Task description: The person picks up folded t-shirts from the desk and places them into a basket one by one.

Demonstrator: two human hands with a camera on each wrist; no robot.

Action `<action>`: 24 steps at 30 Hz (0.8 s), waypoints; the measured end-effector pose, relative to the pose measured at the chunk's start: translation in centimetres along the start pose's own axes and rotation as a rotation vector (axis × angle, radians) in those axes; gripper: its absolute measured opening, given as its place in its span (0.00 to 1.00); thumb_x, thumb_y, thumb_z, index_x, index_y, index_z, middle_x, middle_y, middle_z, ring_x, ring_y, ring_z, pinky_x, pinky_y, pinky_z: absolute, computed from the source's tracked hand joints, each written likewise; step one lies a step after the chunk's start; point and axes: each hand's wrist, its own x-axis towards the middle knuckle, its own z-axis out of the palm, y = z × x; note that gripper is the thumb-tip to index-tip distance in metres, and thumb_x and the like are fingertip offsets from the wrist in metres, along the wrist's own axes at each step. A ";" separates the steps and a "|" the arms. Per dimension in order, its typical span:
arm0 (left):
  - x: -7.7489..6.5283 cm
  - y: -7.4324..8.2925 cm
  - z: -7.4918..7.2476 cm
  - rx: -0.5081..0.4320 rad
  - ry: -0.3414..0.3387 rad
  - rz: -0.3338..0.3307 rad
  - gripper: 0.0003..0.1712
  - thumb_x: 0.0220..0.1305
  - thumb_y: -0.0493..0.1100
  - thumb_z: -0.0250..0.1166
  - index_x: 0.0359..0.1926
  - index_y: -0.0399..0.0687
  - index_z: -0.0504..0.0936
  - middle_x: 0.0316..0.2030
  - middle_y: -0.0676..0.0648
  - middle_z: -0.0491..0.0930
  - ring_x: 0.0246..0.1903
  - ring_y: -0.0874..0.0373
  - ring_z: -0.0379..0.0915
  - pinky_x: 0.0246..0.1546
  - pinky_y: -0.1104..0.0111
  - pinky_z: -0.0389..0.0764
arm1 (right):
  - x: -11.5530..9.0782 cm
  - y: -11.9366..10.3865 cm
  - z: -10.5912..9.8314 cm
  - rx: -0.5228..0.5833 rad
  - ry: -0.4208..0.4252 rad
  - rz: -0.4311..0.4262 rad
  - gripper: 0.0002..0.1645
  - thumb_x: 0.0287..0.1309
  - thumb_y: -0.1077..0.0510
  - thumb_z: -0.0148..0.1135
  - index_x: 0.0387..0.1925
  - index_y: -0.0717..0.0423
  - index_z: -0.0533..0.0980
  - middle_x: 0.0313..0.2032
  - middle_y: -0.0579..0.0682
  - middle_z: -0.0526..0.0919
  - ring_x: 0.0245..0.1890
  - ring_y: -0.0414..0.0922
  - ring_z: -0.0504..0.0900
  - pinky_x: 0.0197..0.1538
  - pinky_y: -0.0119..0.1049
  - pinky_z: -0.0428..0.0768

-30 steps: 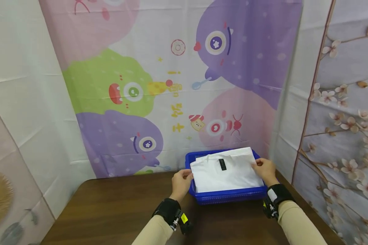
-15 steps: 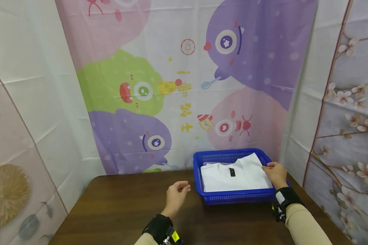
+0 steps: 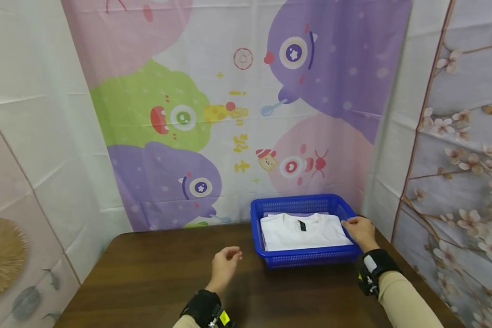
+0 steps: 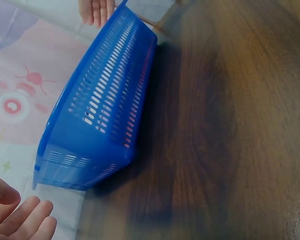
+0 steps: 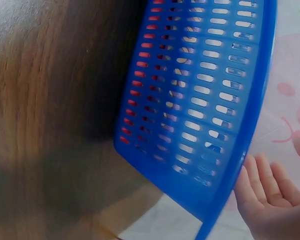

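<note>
A folded white T-shirt with a black neck label lies in a blue plastic basket. Folded lilac cloth peeks out behind and under it. My left hand hovers left of the basket, apart from it, fingers loosely bent and nothing in them. At the basket's right rim is my right hand, its fingertips by the shirt's right end. The right wrist view has this hand beyond the rim, with relaxed fingers and no cloth between them.
The basket stands on a dark wooden table, near its back right corner. Red shows through the basket's lower slots. Behind hangs a cartoon-printed curtain; a flower-printed one hangs along the right side.
My left hand has let go of the shirt and drawn back left. The shirt's raised right end has dropped flat into the basket, while my right hand has let go and stays at the rim.
</note>
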 end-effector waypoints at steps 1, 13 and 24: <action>0.0 0.0 -0.1 -0.004 -0.001 -0.001 0.09 0.60 0.28 0.60 0.41 0.26 0.81 0.36 0.30 0.85 0.35 0.43 0.85 0.29 0.77 0.80 | 0.1 -0.2 0.0 -0.029 -0.027 -0.026 0.24 0.59 0.53 0.59 0.42 0.74 0.79 0.44 0.71 0.82 0.46 0.66 0.79 0.51 0.54 0.77; -1.3 -0.1 -1.1 -0.063 -0.052 -0.078 0.11 0.65 0.31 0.57 0.45 0.27 0.80 0.41 0.29 0.84 0.40 0.41 0.84 0.37 0.66 0.86 | 0.2 -2.9 1.7 -0.350 -0.515 -0.385 0.27 0.67 0.48 0.51 0.34 0.68 0.83 0.32 0.60 0.87 0.32 0.49 0.83 0.40 0.43 0.80; -2.8 0.3 -2.1 -0.120 -0.106 -0.108 0.13 0.66 0.31 0.56 0.48 0.25 0.79 0.44 0.29 0.83 0.42 0.41 0.84 0.37 0.69 0.85 | 0.3 -1.8 3.1 -0.480 -0.660 -0.245 0.39 0.71 0.41 0.39 0.53 0.75 0.74 0.53 0.72 0.78 0.57 0.66 0.76 0.63 0.59 0.71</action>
